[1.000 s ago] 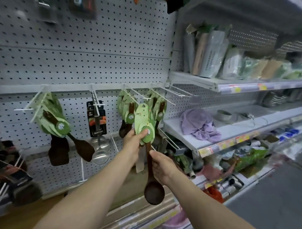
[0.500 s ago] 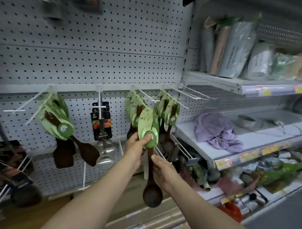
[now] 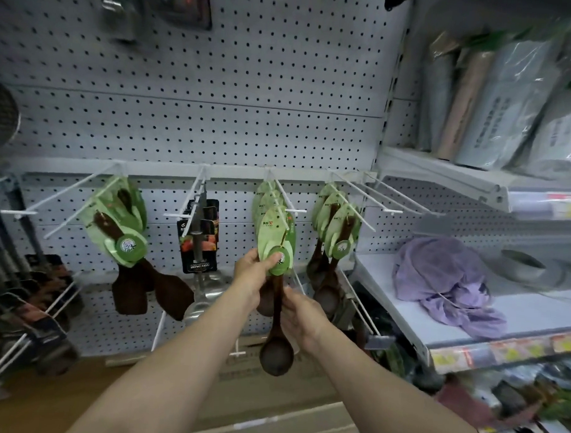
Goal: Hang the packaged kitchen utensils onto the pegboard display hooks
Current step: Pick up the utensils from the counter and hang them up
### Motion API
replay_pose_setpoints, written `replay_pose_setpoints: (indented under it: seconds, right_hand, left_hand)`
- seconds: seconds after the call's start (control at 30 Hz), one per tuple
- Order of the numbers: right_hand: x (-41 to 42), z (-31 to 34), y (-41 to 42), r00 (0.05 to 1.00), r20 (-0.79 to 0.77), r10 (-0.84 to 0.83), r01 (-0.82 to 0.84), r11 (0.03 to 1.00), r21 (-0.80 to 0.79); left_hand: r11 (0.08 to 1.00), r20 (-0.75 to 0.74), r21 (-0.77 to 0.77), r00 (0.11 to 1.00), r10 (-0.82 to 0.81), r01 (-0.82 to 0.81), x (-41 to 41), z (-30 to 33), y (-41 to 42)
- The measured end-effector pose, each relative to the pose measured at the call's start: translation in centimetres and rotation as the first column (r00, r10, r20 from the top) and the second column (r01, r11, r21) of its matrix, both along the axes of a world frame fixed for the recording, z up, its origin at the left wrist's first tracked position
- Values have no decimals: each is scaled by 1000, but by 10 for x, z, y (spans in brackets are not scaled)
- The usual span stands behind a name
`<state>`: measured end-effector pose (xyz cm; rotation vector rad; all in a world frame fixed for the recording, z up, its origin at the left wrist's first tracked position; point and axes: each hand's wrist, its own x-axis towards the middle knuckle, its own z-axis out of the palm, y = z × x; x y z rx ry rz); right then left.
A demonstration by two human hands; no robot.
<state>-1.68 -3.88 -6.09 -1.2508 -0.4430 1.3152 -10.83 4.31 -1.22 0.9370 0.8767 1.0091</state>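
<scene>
**Wooden spoon card now reaches the hook**

A person stands at a white pegboard [image 3: 217, 94] in a shop, both bare arms stretched forward. A second ago the packaged wooden spoon [image 3: 276, 316] was held lower and in front of the display; now its green leaf-shaped card [image 3: 270, 238] has risen to the tip of the middle display hook [image 3: 286, 200] and overlaps the cards already hanging there. Whether the card's hole is on the wire yet cannot be told. It looks like the threading step is nearly done, with the push back along the hook to follow.

The left hand [image 3: 251, 273] pinches the lower edge of the card, thumb on the round green label. The right hand [image 3: 298, 317] has its fingers curled round the dark spoon handle below, steadying it upright, bowl down.

To the left hang wooden spatulas [image 3: 152, 289] on green cards and a steel ladle [image 3: 200, 245] on a black card. To the right hang more carded spoons [image 3: 327, 266], then bare wire hooks. Further right, a white shelf [image 3: 533, 309] carries a crumpled purple cloth [image 3: 443, 283]; wrapped packages [image 3: 495, 103] stand on the shelf above.
</scene>
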Motion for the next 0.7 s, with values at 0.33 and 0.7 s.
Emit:
replay_pose_setpoints:
  seconds: [0.33, 0.7]
  right_hand:
    - [12, -3, 16, 999, 7, 48, -47, 998, -34]
    - [53, 13, -6, 995, 91, 34, -40, 996, 76]
  left_hand:
    - [994, -58, 62, 994, 89, -86, 6, -2, 0]
    - [940, -34, 58, 940, 339, -336, 6, -16, -40]
